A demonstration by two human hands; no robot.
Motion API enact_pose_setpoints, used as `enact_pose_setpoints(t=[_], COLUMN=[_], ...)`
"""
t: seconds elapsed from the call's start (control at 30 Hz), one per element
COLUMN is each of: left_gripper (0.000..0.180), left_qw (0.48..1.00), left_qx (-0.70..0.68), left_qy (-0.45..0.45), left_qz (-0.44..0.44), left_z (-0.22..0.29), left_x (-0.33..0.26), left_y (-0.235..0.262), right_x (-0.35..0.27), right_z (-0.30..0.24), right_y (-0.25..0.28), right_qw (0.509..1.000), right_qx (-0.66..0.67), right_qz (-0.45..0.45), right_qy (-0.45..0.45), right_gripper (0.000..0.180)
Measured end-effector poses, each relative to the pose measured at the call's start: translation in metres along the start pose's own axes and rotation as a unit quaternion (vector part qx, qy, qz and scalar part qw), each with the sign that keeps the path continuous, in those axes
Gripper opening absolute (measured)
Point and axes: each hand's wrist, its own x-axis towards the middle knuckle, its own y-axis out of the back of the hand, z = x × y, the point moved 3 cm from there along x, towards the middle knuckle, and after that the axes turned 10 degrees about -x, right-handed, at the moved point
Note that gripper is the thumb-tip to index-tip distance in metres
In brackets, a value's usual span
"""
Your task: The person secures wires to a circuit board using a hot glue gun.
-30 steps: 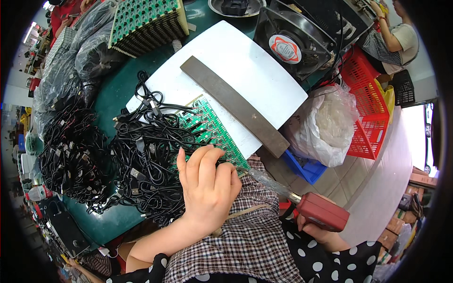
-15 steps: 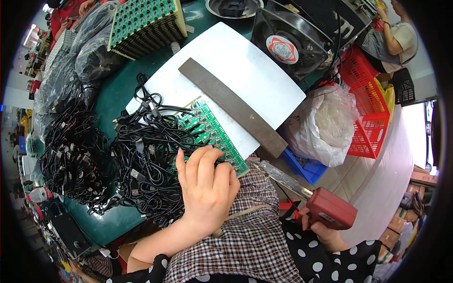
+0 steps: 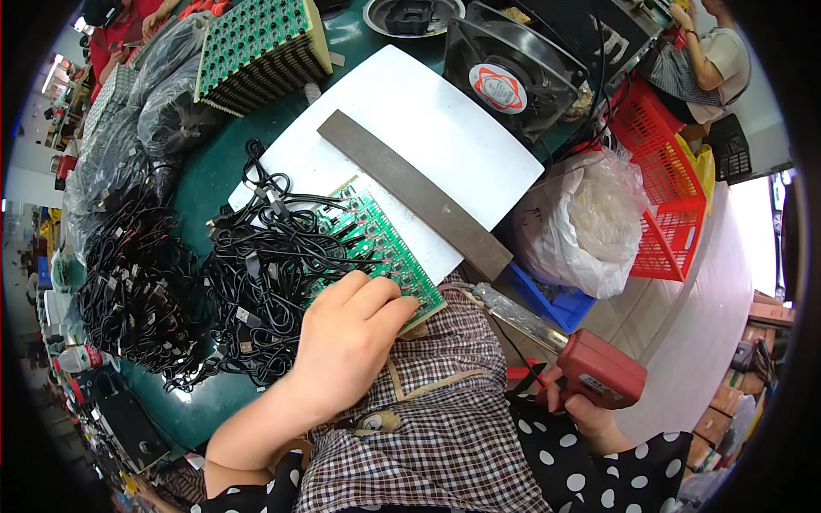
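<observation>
A green circuit board panel [image 3: 400,248] lies at the near corner of a white board [image 3: 389,90], with black cables running across its left part. My left hand [image 3: 346,338] is closed over the panel's near end, fingers bent down; their tips, and whatever they pinch, are hidden. Black USB cables [image 3: 244,282] are heaped just left of this hand. In my right hand [image 3: 590,419] is a red-bodied soldering gun [image 3: 605,369], its long metal barrel pointing up and left toward the panel's near corner. Across the white board rests a flat brown bar [image 3: 410,188], alongside the panel.
A second cable heap [image 3: 137,299] lies farther left on the green table [image 3: 209,167]. Stacked circuit boards [image 3: 256,56] stand at the back. To the right are a black fan [image 3: 513,73], a white plastic bag [image 3: 581,227], a blue tray [image 3: 556,303] and a red crate [image 3: 658,171].
My left hand has turned and shifted slightly left, its raised fingers now bent down together at the panel. My right hand and the soldering gun have hardly moved.
</observation>
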Motion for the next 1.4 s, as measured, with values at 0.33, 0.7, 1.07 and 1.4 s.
enact_pose_setpoints(t=[0.33, 0.7, 1.07, 1.4], left_gripper=[0.027, 0.029, 0.029, 0.028], left_qw=[0.985, 0.96, 0.95, 0.942], left_qx=[0.007, 0.14, 0.181, 0.202], left_qy=[-0.158, -0.237, -0.245, -0.257], left_qz=[-0.072, -0.052, -0.064, -0.075], left_z=[-0.004, 0.005, 0.007, 0.008], left_x=[0.002, -0.003, -0.006, -0.006], left_y=[0.004, -0.002, -0.005, -0.006], right_x=[0.001, 0.003, 0.012, 0.004], right_z=[0.008, 0.012, 0.002, 0.004], right_y=[0.004, 0.007, 0.002, 0.004], right_qw=[0.998, 0.987, 0.954, 0.978], right_qx=[0.01, -0.107, -0.222, -0.157], right_qz=[-0.043, -0.06, -0.078, -0.045], right_qy=[0.049, 0.103, 0.188, 0.127], right_gripper=[0.057, 0.066, 0.059, 0.059])
